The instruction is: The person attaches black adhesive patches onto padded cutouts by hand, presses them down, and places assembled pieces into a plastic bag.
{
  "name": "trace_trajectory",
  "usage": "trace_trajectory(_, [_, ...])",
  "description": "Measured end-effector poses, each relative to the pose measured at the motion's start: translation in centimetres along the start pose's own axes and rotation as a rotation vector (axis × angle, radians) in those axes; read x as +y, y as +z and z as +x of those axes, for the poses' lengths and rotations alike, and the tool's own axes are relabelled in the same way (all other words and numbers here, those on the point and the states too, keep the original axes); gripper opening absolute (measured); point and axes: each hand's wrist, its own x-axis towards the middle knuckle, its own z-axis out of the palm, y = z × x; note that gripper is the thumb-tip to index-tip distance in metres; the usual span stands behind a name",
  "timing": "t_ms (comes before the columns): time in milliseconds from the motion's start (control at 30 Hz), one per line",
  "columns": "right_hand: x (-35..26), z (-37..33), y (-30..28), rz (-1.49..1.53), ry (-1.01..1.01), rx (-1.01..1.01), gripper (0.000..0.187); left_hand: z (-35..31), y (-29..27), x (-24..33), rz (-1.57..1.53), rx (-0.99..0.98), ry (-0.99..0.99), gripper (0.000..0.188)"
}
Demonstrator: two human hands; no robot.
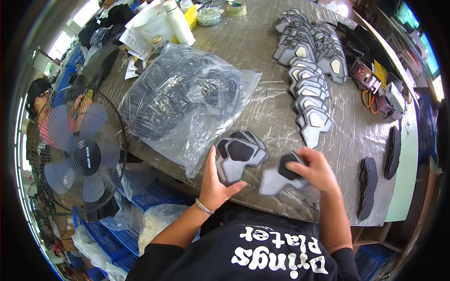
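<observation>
My left hand (214,185) rests open on the table, thumb spread. Its fingers lie along the left side of a small stack of grey shaped pads (232,169), the top one bearing a black patch (238,151). My right hand (321,169) pinches another grey pad (274,181) by its far corner, the thumb on a black patch (289,167). That pad is slightly blurred and tilted, just right of the stack. Beyond it runs an overlapping row of grey pads with pale centres (311,100). Two fanned stacks of black pieces (369,187) lie to the right.
A clear plastic bag of dark pads (168,93) covers the table's left part. Behind it stand a white bucket (152,23) and a white bottle (179,23). Orange-handled scissors (370,101) lie far right. A fan (86,157) stands left, above blue crates (105,241).
</observation>
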Motion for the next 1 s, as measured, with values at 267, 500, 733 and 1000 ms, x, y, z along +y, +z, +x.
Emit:
trace_trajectory(267, [0.1,5.9,10.4,-0.773,-0.316,0.182,0.087,0.8,0.3,0.2,0.444,-0.041,0.011,0.12])
trace_trajectory(500, [0.5,5.5,8.3,-0.423,-0.041,0.072,0.075,0.8,3.0,-0.9,0.262,-0.09,0.17,0.099])
trace_trajectory(733, [0.1,1.6,6.5,-0.21,-0.325,0.127,0.078,3.0,2.3,0.3,0.118,-0.06,0.367,0.103])
trace_trajectory(1000, [4.3,-1.7,3.3,-0.28,-0.432,-0.006,0.121,2.4,2.8,1.6,0.194,-0.245,0.441,0.078])
